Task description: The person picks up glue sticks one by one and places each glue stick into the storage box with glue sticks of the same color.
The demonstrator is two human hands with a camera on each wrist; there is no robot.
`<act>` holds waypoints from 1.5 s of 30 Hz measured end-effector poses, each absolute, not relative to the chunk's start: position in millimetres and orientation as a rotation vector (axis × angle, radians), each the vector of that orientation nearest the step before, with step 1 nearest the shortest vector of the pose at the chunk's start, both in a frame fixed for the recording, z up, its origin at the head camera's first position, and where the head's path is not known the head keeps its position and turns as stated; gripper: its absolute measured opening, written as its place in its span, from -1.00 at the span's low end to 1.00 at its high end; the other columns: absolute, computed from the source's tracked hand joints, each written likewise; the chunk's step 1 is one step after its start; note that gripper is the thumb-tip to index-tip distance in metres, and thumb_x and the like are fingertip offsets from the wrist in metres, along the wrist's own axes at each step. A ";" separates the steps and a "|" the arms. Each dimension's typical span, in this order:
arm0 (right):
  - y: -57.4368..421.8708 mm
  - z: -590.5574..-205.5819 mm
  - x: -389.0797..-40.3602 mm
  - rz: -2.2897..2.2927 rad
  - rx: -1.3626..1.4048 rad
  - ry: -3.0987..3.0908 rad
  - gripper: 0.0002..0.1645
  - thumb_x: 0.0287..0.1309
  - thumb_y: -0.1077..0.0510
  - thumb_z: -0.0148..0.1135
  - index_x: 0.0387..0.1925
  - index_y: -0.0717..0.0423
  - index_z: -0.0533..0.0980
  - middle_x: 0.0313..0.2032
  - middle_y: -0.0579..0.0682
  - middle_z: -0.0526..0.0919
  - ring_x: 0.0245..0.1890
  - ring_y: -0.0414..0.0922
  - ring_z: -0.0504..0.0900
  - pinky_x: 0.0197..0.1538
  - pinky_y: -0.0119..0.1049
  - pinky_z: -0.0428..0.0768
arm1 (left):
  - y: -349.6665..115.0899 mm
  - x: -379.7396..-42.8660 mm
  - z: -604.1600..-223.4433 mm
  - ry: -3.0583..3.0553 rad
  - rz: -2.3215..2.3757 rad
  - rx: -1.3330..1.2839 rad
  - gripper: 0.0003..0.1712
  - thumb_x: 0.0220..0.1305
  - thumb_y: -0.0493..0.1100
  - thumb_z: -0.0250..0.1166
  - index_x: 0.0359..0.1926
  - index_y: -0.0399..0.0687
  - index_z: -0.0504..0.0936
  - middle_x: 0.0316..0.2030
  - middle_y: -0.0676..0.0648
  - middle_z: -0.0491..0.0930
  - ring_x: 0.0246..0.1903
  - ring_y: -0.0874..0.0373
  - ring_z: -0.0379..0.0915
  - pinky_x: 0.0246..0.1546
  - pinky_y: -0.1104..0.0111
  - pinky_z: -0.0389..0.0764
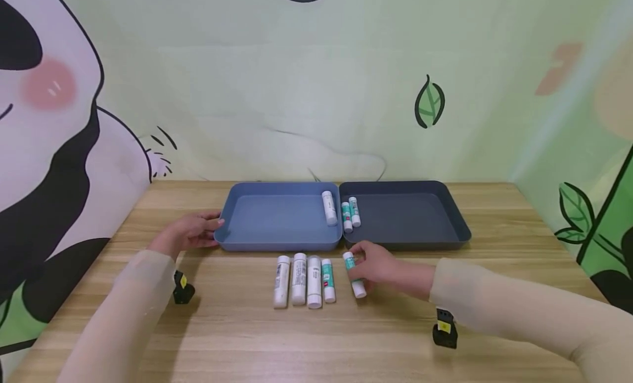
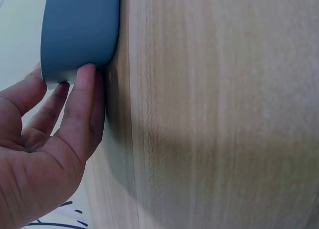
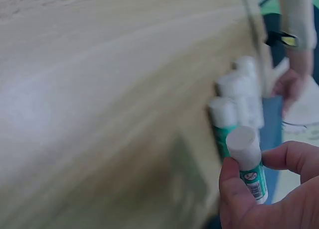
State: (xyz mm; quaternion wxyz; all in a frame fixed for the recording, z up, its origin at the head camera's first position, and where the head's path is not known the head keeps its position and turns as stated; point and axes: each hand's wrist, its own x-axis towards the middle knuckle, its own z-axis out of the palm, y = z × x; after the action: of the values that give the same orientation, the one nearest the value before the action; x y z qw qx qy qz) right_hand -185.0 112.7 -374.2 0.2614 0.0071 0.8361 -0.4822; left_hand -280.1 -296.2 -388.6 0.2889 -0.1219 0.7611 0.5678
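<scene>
My right hand (image 1: 373, 264) pinches a green-and-white glue stick (image 1: 354, 275) between thumb and fingers; its white cap and green label show in the right wrist view. To its left, one green-labelled glue stick (image 1: 328, 280) and three larger white glue sticks (image 1: 299, 279) lie side by side on the table. My left hand (image 1: 194, 231) touches the left end of the blue tray (image 1: 277, 244), its fingertips (image 2: 85, 72) against the outer wall. Inside that tray, a white glue stick (image 1: 329, 208) lies at the right end. Two green-labelled glue sticks (image 1: 347, 217) lie at the left end of the dark grey tray (image 1: 405, 245).
The two trays stand end to end across the far part of the wooden table (image 1: 316, 350). Behind it hangs a green backdrop (image 1: 222, 97) with a printed panda and leaves. A small black device with a yellow label (image 1: 444, 329) hangs below the right sleeve.
</scene>
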 end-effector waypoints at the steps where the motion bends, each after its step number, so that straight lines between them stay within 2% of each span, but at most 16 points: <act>1: 114.9 -369.4 -186.7 -1.316 0.019 2.246 -0.31 0.11 0.39 0.25 0.30 0.33 0.30 -0.09 0.17 0.50 -0.36 -0.10 0.57 -0.39 -0.31 0.69 | -296.4 -279.8 -389.0 2.031 1.516 -0.328 -0.21 0.60 -0.09 0.06 0.65 -0.04 -0.11 -0.20 0.06 0.49 -0.23 0.28 0.48 -0.12 0.48 0.72; 9: 133.9 -316.8 -209.0 -1.354 -0.011 2.196 -0.20 0.26 0.32 0.18 0.49 0.25 0.15 0.14 0.23 0.45 -0.16 -0.09 0.59 -0.17 -0.32 0.73 | -296.5 -278.9 -390.0 2.029 1.513 -0.342 -0.21 0.59 -0.09 0.06 0.65 -0.04 -0.11 -0.21 0.07 0.50 -0.24 0.29 0.49 -0.12 0.48 0.73; 15: 148.4 -274.8 -234.1 -1.371 -0.074 2.261 -0.18 0.36 0.27 0.14 0.55 0.21 0.07 0.34 0.29 0.37 0.00 -0.04 0.58 -0.14 -0.40 0.71 | -295.9 -278.0 -389.6 2.030 1.521 -0.329 -0.21 0.59 -0.10 0.06 0.64 -0.05 -0.11 -0.20 0.07 0.50 -0.23 0.29 0.48 -0.12 0.49 0.72; 21: 163.9 -243.4 -264.1 -1.418 -0.077 2.327 -0.20 0.46 0.22 0.08 0.58 0.20 0.01 0.33 0.29 0.32 0.08 0.00 0.52 -0.12 -0.41 0.71 | -296.7 -277.6 -389.9 2.022 1.532 -0.326 -0.21 0.60 -0.10 0.05 0.65 -0.07 -0.12 -0.21 0.08 0.50 -0.24 0.30 0.49 -0.13 0.49 0.72; 25: 173.9 -231.8 -284.4 -1.424 -0.053 2.351 -0.19 0.48 0.18 0.10 0.60 0.17 0.00 0.27 0.23 0.35 -0.03 -0.10 0.55 -0.11 -0.41 0.75 | -297.0 -278.2 -388.5 2.016 1.536 -0.317 -0.20 0.60 -0.10 0.05 0.65 -0.06 -0.14 -0.24 0.10 0.51 -0.26 0.31 0.50 -0.13 0.49 0.72; 30: 182.7 -228.1 -302.9 -1.409 -0.085 2.340 -0.18 0.48 0.18 0.11 0.60 0.17 -0.01 0.20 0.17 0.37 -0.17 -0.22 0.58 -0.13 -0.45 0.74 | -297.4 -278.8 -386.5 2.022 1.535 -0.314 -0.20 0.60 -0.11 0.04 0.65 -0.06 -0.15 -0.26 0.11 0.51 -0.28 0.33 0.51 -0.15 0.50 0.73; 36: 185.7 -241.8 -320.2 -1.345 -0.114 2.343 -0.20 0.48 0.18 0.11 0.58 0.18 0.02 0.24 0.22 0.35 -0.13 -0.17 0.58 -0.06 -0.40 0.76 | -296.9 -279.4 -388.7 2.016 1.546 -0.322 -0.21 0.60 -0.11 0.04 0.65 -0.07 -0.13 -0.26 0.09 0.50 -0.27 0.31 0.50 -0.15 0.49 0.73; 42: 184.8 -266.7 -331.8 -1.278 -0.092 2.334 -0.20 0.46 0.21 0.11 0.57 0.23 0.02 0.30 0.30 0.32 -0.10 -0.12 0.56 -0.09 -0.40 0.75 | -295.9 -278.4 -390.2 2.012 1.555 -0.337 -0.21 0.60 -0.11 0.04 0.65 -0.06 -0.12 -0.24 0.09 0.52 -0.27 0.31 0.51 -0.15 0.48 0.74; 45: 183.8 -280.7 -336.5 -1.245 -0.069 2.341 -0.21 0.46 0.22 0.11 0.57 0.24 0.02 0.32 0.32 0.31 -0.02 -0.04 0.52 0.03 -0.33 0.74 | -296.1 -278.3 -389.7 2.013 1.554 -0.342 -0.21 0.60 -0.10 0.04 0.65 -0.06 -0.13 -0.24 0.08 0.52 -0.28 0.31 0.52 -0.15 0.48 0.74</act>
State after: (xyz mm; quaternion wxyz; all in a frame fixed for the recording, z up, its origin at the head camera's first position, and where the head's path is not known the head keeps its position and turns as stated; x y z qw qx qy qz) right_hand -336.5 183.8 -280.7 0.2423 -0.0251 0.8563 -0.4555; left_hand -278.3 -296.1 -389.7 0.2839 -0.1279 0.7523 0.5806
